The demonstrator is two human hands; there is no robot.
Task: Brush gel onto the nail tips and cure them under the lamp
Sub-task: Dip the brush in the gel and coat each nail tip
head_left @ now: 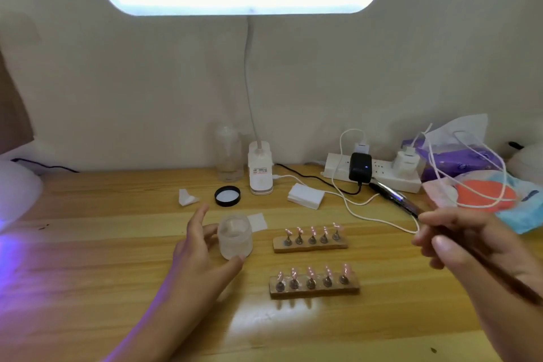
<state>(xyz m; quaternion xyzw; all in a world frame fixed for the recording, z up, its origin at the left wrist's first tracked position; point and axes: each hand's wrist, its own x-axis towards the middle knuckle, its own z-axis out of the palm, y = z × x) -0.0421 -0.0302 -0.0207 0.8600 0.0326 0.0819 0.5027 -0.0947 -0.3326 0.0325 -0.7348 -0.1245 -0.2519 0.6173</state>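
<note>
Left hand (pixel 199 250): cupped round a small frosted glass jar (pixel 235 236) standing open on the pale wooden bench (pixel 102 258); the thumb touches its lower front and the index finger is raised clear.

Right hand (pixel 458 241): fingers pinch a thin dark brush (pixel 499 273), held above the bench.

Pink nail tips sit on metal stands, five to each of two wooden strips, rear strip (pixel 310 245) and front strip (pixel 314 289), just right of the jar.

A white domed curing lamp (pixel 14 191) glows violet at the far left edge.
</note>
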